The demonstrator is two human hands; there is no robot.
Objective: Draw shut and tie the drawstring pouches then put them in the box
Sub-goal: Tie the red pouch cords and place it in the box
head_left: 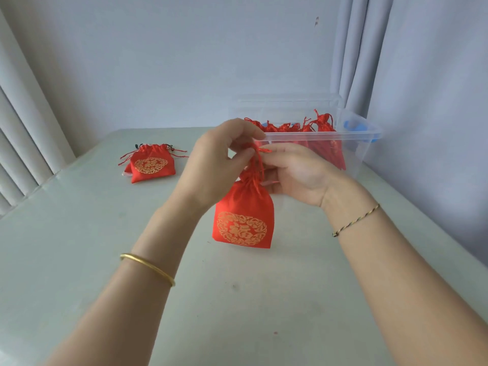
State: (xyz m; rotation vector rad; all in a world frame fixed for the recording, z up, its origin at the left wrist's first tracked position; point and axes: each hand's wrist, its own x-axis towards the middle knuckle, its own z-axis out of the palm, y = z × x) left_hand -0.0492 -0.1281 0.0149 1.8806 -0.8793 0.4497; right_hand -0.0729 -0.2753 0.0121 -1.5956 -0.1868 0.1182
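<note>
A red pouch with a gold emblem (pixel 242 220) hangs upright in the middle, its neck gathered tight. My left hand (pixel 219 159) pinches its red drawstring above the neck. My right hand (pixel 293 173) pinches the same cord from the right side. Behind them stands a clear plastic box (pixel 364 143) holding several red tied pouches (pixel 320 133). Another red pouch (pixel 151 165) lies flat on the table at the left, on top of one more whose edge shows beneath it.
The pale green table (pixel 237 299) reaches from the near edge back to a grey wall. White curtains hang at the far left and behind the box. A gold bangle is on my left wrist and a thin cord bracelet on my right.
</note>
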